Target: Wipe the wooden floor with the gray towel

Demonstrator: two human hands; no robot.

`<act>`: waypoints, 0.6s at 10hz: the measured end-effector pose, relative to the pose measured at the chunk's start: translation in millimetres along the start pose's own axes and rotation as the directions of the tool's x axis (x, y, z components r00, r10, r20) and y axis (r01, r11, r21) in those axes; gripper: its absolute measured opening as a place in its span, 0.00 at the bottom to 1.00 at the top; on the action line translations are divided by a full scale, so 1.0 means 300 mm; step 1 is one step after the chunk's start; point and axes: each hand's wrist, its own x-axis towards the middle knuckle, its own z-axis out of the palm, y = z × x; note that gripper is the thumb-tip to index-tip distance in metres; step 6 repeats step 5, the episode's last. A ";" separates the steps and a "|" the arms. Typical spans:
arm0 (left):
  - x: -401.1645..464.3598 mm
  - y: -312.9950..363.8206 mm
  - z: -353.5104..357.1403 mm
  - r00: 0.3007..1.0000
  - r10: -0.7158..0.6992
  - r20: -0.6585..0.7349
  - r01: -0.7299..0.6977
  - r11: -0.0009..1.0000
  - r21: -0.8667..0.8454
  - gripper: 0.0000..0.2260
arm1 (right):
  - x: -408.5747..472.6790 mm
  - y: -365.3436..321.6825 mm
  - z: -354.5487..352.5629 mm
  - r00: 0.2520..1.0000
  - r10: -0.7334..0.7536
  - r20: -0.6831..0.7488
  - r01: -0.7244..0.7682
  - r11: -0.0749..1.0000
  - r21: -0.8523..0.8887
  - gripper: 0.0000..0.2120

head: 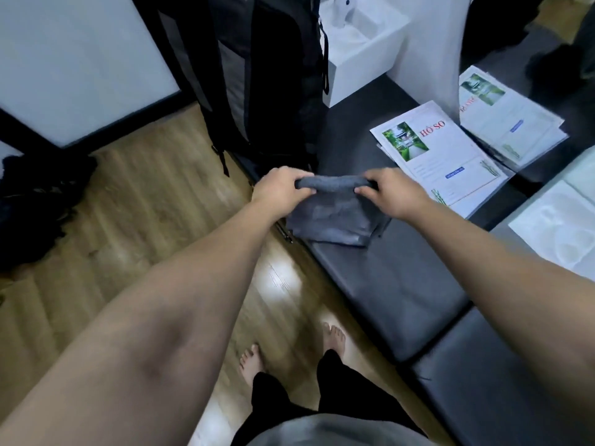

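both hands, left hand (280,188) and right hand (392,194), pinch the gray towel (335,214) (fingertips hidden under its fold). it hangs at the dark bench (396,284) edge, wooden floor (138,214) open leftward.

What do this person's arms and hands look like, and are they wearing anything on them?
Both forearms are bare as far as the picture shows: no sleeves in view, no gloves. The left hand and right hand show no rings, watch or bracelet. Lower down, the person wears a gray top and black trousers, and the feet are bare.
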 end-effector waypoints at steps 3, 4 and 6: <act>-0.054 0.003 0.212 0.989 0.027 -0.145 -0.021 0.999 0.041 0.23 | 0.019 0.144 0.090 0.944 -0.277 -0.179 0.235 0.946 -0.225 0.16; -0.161 -0.036 0.371 0.936 -0.035 0.350 -0.046 0.974 0.220 0.27 | -0.148 0.227 0.278 0.944 -0.196 0.267 0.289 0.880 -0.376 0.19; -0.200 -0.058 0.431 0.933 -0.066 0.354 -0.015 0.975 0.222 0.30 | -0.183 0.266 0.355 0.931 -0.141 0.337 0.263 0.898 -0.352 0.22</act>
